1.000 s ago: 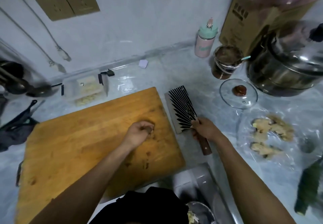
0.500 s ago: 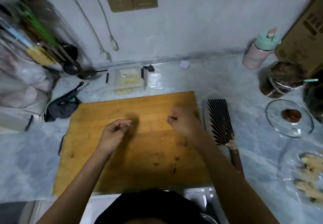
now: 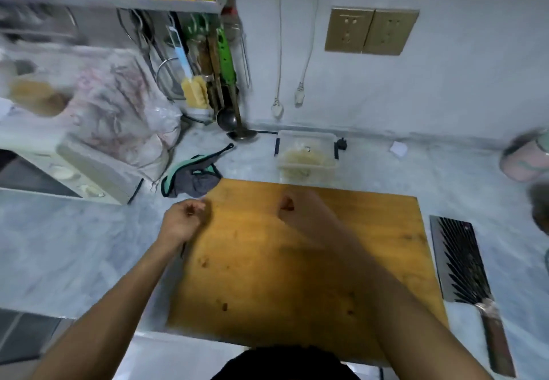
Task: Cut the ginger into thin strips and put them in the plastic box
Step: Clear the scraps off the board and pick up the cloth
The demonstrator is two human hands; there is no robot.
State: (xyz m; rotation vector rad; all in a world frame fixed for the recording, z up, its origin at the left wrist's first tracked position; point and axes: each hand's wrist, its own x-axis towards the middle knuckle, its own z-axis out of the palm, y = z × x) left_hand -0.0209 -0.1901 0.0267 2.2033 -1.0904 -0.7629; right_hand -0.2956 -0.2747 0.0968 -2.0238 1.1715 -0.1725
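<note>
The clear plastic box (image 3: 306,157) stands open on the counter just behind the wooden cutting board (image 3: 312,261), with pale ginger strips (image 3: 301,160) heaped inside. My left hand (image 3: 182,222) hovers over the board's far left corner, its fingertips bunched in a pinch on what looks like a few ginger strips. My right hand (image 3: 292,207) is blurred above the far middle of the board, fingers curled; whether it holds anything is hidden. The cleaver (image 3: 460,264) lies flat on the counter to the right of the board, with no hand on it.
A grey and green cloth (image 3: 193,179) lies at the board's far left corner. Ladles and utensils (image 3: 228,112) hang under a shelf at the back left, beside a plastic bag (image 3: 118,112). A pink bottle (image 3: 525,158) stands at the right edge.
My right hand let go of the cleaver and came over the board. Both hands moved toward the board's far edge, and the view swung left.
</note>
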